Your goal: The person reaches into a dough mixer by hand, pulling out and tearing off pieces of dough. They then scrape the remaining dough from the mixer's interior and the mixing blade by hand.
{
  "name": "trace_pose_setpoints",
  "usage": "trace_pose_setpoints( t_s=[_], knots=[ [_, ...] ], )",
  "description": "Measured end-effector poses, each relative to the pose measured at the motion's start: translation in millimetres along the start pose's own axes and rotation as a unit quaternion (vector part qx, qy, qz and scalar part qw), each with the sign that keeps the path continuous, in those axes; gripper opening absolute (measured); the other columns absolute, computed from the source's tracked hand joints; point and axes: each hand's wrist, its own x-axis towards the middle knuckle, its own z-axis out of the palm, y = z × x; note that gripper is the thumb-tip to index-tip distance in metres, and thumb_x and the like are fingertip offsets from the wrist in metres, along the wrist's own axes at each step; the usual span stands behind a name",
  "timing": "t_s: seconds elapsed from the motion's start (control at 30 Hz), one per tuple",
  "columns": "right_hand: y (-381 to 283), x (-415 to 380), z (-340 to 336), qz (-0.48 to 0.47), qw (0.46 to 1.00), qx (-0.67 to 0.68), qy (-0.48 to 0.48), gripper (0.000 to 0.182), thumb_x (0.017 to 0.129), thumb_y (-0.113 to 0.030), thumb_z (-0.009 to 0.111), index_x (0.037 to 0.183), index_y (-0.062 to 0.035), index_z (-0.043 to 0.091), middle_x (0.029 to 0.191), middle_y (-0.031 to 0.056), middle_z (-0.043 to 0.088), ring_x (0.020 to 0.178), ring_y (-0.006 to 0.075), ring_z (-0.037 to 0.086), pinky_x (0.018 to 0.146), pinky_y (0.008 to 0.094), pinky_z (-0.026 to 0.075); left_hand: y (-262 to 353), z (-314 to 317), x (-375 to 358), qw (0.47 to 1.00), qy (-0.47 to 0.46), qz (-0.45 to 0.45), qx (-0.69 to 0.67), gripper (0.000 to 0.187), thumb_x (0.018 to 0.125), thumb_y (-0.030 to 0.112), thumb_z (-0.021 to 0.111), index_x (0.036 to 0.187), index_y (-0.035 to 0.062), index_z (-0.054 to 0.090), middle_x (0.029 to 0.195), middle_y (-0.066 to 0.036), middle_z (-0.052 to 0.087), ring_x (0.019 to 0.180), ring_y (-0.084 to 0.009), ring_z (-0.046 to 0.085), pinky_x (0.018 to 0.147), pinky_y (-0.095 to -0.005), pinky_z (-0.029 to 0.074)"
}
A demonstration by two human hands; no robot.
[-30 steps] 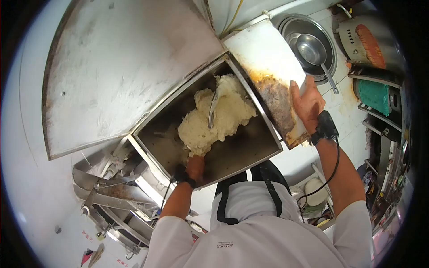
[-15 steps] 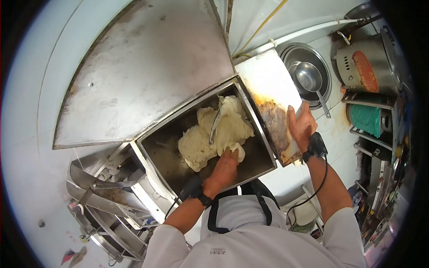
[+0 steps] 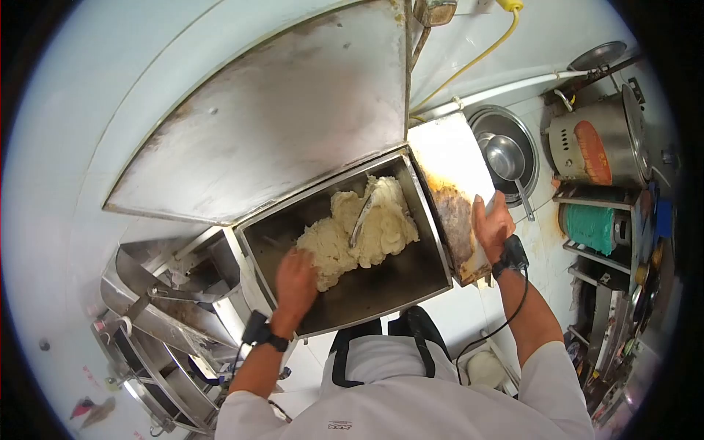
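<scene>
A big lumpy mass of pale dough (image 3: 394,224) sits in the metal mixer tub (image 3: 352,312), with a curved metal mixing arm (image 3: 361,220) stuck through it. My left hand (image 3: 297,284) reaches into the tub at the left edge of the dough, its fingers bunched against it; the fingertips are partly hidden. Outside the tub, my right hand (image 3: 495,226) lies on the rusty edge of the white mixer housing (image 3: 444,150), thumb and fingers apart. Each wrist has a dark strap with a small black device.
The large metal lid (image 3: 279,110) stands raised behind the tub. At right, a steel ladle (image 3: 506,158) rests in nested bowls (image 3: 532,132), near a big steel pot (image 3: 601,143) and a rack holding a green roll (image 3: 589,227). Metal equipment (image 3: 161,315) stands at left.
My left hand has moved from the front of the dough to its left edge. My right hand stays on the housing. The view has shifted somewhat.
</scene>
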Motion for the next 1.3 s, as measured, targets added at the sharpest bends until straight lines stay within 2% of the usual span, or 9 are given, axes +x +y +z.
trace_pose_setpoints(
  t_s=[0.23,0.37,0.5,0.63,0.83,1.03,1.1,1.17,1.3],
  knots=[
    [8,1,-6,-0.027,0.999,0.008,-0.021,0.063,0.095,-0.043,0.059,0.136,0.0041,0.049,0.125,0.0298,0.061,0.115,0.0461,0.060,0.097,0.0503,0.047,-55,-23,-52,0.997,-0.022,0.039,0.065,0.031,0.076,0.008,0.072,0.104,-0.0031,0.068,0.117,-0.021,0.063,0.127,-0.0405,0.051,0.117,-0.0531,0.030],
    [90,7,9,-0.178,0.970,0.164,-0.005,0.046,0.098,-0.029,0.058,0.126,0.0072,0.056,0.122,0.0280,0.063,0.112,0.0421,0.062,0.095,0.0472,0.048,-56,-10,-53,0.999,0.028,-0.002,0.028,0.030,0.075,0.007,0.069,0.103,-0.0036,0.069,0.116,-0.022,0.064,0.127,-0.0394,0.051,0.118,-0.0537,0.028],
    [141,-59,-21,-0.129,0.987,0.085,0.047,0.036,0.089,-0.018,0.067,0.113,0.0084,0.062,0.107,0.0226,0.066,0.096,0.0348,0.065,0.086,0.0410,0.052,-57,-9,-55,0.997,0.058,0.000,0.044,0.033,0.074,0.005,0.063,0.105,-0.0053,0.068,0.115,-0.022,0.065,0.125,-0.0386,0.053,0.118,-0.0530,0.030],
    [152,-107,-16,-0.113,0.991,0.014,-0.066,0.037,0.083,-0.018,0.073,0.110,0.0060,0.064,0.100,0.0207,0.067,0.089,0.0308,0.068,0.079,0.0394,0.055,-59,-8,-52,0.997,0.069,0.006,0.043,0.032,0.073,0.003,0.063,0.103,-0.0055,0.068,0.112,-0.022,0.066,0.121,-0.0373,0.056,0.117,-0.0523,0.031],
    [140,-85,3,-0.132,0.975,-0.039,-0.176,0.032,0.087,-0.023,0.065,0.108,0.0014,0.065,0.088,0.0261,0.069,0.085,0.0436,0.067,0.074,0.0514,0.055,-63,-6,-53,0.996,0.076,0.012,0.045,0.030,0.072,0.002,0.062,0.101,-0.0046,0.069,0.109,-0.020,0.067,0.117,-0.0361,0.058,0.117,-0.0511,0.033],
    [119,-69,-19,-0.075,0.920,-0.083,-0.375,0.033,0.091,-0.025,0.062,0.110,0.0009,0.067,0.083,0.0238,0.071,0.052,0.0317,0.068,0.057,0.0398,0.059,-65,-5,-53,0.996,0.084,0.011,0.042,0.027,0.072,0.000,0.062,0.097,-0.0041,0.070,0.106,-0.019,0.068,0.115,-0.0354,0.058,0.117,-0.0511,0.033],
    [133,-67,-9,-0.098,0.924,-0.104,-0.355,0.027,0.088,-0.020,0.062,0.103,0.0013,0.069,0.082,0.0235,0.071,0.059,0.0358,0.069,0.062,0.0436,0.059,-65,-4,-54,0.996,0.087,0.012,0.032,0.026,0.073,0.000,0.062,0.097,-0.0046,0.070,0.106,-0.019,0.068,0.115,-0.0355,0.059,0.116,-0.0511,0.034],
    [154,-69,4,-0.277,0.906,-0.229,-0.225,0.020,0.085,-0.013,0.060,0.093,0.0026,0.069,0.079,0.0178,0.072,0.076,0.0328,0.072,0.073,0.0490,0.058,-66,-3,-56,0.995,0.090,0.014,0.036,0.026,0.073,0.000,0.062,0.098,-0.0049,0.069,0.107,-0.019,0.068,0.115,-0.0357,0.059,0.116,-0.0511,0.034],
    [173,-61,11,-0.339,0.866,-0.298,-0.213,0.018,0.085,-0.012,0.059,0.093,-0.0018,0.070,0.083,0.0183,0.072,0.082,0.0340,0.072,0.074,0.0470,0.057,-63,-6,-54,0.994,0.098,0.021,0.050,0.028,0.074,0.001,0.061,0.100,-0.0064,0.070,0.108,-0.020,0.069,0.114,-0.0352,0.060,0.115,-0.0495,0.036]
  ],
)
